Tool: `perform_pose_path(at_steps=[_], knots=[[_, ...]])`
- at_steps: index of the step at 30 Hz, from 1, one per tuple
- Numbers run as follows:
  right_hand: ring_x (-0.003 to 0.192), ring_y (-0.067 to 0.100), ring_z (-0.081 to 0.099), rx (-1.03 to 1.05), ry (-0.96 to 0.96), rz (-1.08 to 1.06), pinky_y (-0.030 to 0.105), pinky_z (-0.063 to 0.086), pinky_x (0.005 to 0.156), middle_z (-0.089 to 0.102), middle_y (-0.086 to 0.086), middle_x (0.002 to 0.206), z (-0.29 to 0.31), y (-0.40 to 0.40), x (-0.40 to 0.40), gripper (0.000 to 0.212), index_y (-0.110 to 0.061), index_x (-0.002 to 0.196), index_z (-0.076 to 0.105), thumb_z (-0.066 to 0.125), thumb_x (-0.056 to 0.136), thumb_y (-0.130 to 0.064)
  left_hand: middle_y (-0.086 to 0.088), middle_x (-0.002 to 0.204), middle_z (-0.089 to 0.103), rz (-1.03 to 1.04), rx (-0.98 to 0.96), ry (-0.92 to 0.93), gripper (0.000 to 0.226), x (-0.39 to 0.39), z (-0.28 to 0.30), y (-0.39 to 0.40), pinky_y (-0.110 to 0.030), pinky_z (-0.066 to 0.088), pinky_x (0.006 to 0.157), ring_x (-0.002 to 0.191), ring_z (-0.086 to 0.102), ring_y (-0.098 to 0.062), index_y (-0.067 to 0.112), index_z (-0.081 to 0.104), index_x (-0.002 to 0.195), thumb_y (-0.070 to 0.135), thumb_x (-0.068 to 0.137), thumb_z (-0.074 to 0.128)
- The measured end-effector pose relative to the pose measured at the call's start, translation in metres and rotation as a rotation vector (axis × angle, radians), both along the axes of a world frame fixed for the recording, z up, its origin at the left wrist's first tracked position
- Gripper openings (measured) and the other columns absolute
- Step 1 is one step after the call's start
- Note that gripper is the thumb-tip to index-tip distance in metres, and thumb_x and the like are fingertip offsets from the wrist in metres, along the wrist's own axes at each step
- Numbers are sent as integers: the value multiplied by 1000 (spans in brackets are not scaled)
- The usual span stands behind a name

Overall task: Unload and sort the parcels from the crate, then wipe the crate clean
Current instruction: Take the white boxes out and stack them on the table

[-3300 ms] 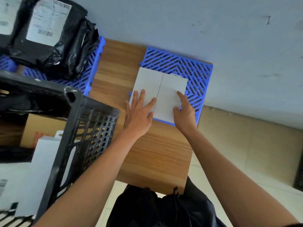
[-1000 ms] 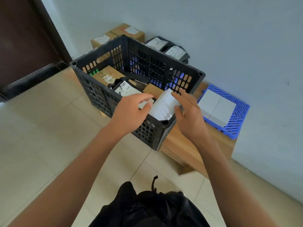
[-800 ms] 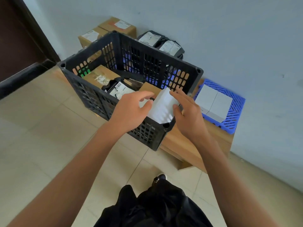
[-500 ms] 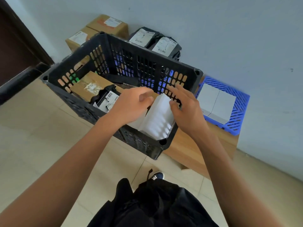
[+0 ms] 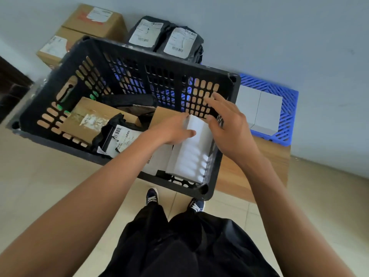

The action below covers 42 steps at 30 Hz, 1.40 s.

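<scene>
where hands (image 5: 173, 128) meet, white box (image 5: 189, 154) partly hidden.

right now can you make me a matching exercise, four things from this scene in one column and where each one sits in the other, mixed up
Things:
1. two white boxes
2. black mailer bags with labels
3. white box under both hands
4. stacked cardboard boxes

Places:
A. inside the black crate, at its right end
B. against the wall, behind the crate's left corner
C. on the blue slatted mat
D. against the wall, behind the crate's middle

Pairs: 1-C, 2-D, 3-A, 4-B
</scene>
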State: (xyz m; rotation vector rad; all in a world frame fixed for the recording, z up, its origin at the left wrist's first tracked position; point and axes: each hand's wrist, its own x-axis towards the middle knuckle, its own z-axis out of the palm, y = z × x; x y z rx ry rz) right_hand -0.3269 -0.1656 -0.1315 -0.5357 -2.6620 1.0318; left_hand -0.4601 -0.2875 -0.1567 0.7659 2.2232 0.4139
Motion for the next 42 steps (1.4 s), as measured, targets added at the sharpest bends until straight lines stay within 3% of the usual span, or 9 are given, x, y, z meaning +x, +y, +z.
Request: perform_pose_path(at_steps=[7, 10, 16, 19, 22, 25, 29, 34, 42], knots=[[150, 19, 31, 2, -25, -135, 22, 25, 113, 40, 4, 160, 5, -17, 2, 48, -21, 149, 49, 53, 103, -8, -4, 141, 56, -17, 104, -64, 81, -12, -7, -7, -34, 45, 98, 122, 56, -25, 27, 25, 161, 34, 95, 71], [150, 18, 32, 4, -28, -186, 24, 28, 114, 40, 4, 160, 5, -23, 4, 48, -22, 149, 50, 53, 103, -10, 3, 130, 62, 72, 281, -186, 77, -21, 0, -12, -41, 52, 100, 113, 62, -19, 33, 29, 159, 26, 95, 72], [150, 17, 31, 38, -4, -273, 29, 31, 116, 42, 3, 159, 9, -38, -2, 46, -19, 148, 50, 52, 103, -11, 7, 124, 67, 88, 557, -129, 75, -51, 26, -25, -16, 52, 86, 102, 64, -2, 35, 32, 159, 21, 96, 70], [149, 16, 32, 48, 35, -298, 24, 29, 116, 41, 2, 159, 13, -50, -11, 46, -22, 149, 50, 54, 103, -14, 5, 122, 71, 162, 743, -236, 74, -61, 36, -33, -33, 56, 98, 109, 68, -7, 30, 30, 161, 15, 98, 67], [147, 14, 34, 0, 94, -324, 5, 29, 105, 37, -1, 162, 23, -64, -21, 52, -30, 153, 43, 54, 104, -19, 0, 124, 72, 219, 910, -306, 71, -66, 49, -43, -34, 58, 95, 113, 69, -11, 22, 30, 161, 7, 100, 63], [132, 7, 52, -111, 236, -317, 13, 51, 92, 46, -1, 155, 35, -79, -31, 55, -30, 155, 39, 56, 103, -19, -1, 121, 74, 259, 1006, -378, 68, -70, 63, -50, -35, 60, 91, 111, 71, -14, 20, 33, 160, 4, 100, 61], [117, 8, 64, -303, 390, -382, 32, 61, 85, 58, -9, 140, 45, -96, -38, 54, -32, 153, 41, 54, 104, -15, 1, 115, 76, 232, 1056, -408, 64, -71, 77, -54, -31, 60, 87, 108, 72, -14, 19, 37, 158, 5, 101, 61], [103, -3, 64, -387, 515, -571, 44, 60, 92, 64, -36, 117, 49, -105, -22, 52, -37, 147, 48, 55, 103, -11, 0, 125, 72, 102, 1043, -401, 60, -57, 86, -44, -44, 59, 96, 113, 70, -16, 20, 43, 155, 11, 99, 65], [106, -4, 67, -430, 692, -786, 21, 57, 80, 63, -36, 122, 53, -89, 40, 49, -26, 148, 47, 53, 104, -4, 4, 145, 57, -203, 957, -419, 73, 13, 88, -6, -32, 60, 90, 105, 72, -13, 28, 32, 160, 14, 98, 67]])
